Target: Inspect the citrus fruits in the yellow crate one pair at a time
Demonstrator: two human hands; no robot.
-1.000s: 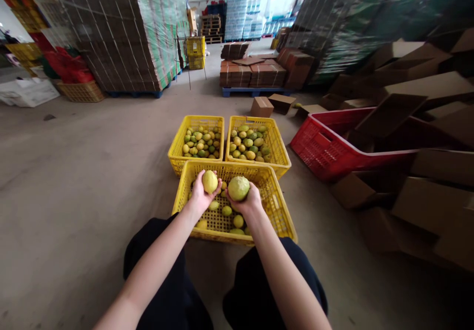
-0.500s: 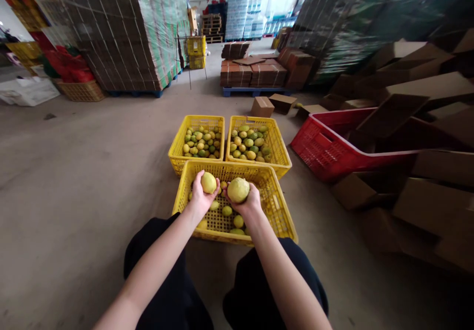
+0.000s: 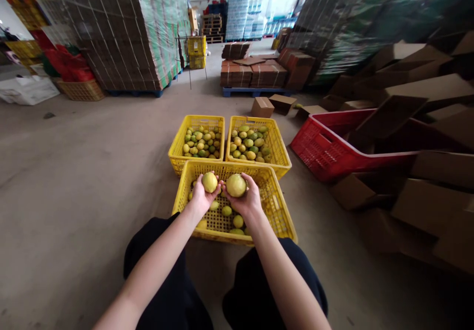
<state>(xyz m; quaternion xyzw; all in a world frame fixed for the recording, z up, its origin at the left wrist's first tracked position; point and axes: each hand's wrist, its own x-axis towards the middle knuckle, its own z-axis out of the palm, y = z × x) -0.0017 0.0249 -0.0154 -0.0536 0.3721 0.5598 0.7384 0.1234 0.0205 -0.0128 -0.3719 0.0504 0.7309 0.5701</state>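
My left hand (image 3: 201,197) is closed around a small yellow lemon (image 3: 210,182). A larger, rounder, pale yellow-green lemon (image 3: 236,185) rests in my right hand (image 3: 250,199), fingers curled about it. Both hands are side by side above the near yellow crate (image 3: 279,206), fingertips almost meeting. Inside that crate several loose green-yellow lemons (image 3: 227,211) lie spread over the perforated bottom; my hands hide part of them. Just beyond stand a left yellow crate (image 3: 177,144) and a right yellow crate (image 3: 279,142), each holding many lemons.
To the right a red crate (image 3: 314,154) holds cardboard, with open cardboard boxes (image 3: 433,206) heaped around it. Flattened cartons (image 3: 254,73) lie on a blue pallet ahead. Tall wrapped stacks (image 3: 111,33) rise on both sides. Concrete floor (image 3: 92,172) extends to the left.
My right hand has turned the larger lemon and shifted it slightly up and left, the thumb side now along its right. My left hand's lemon has moved slightly right.
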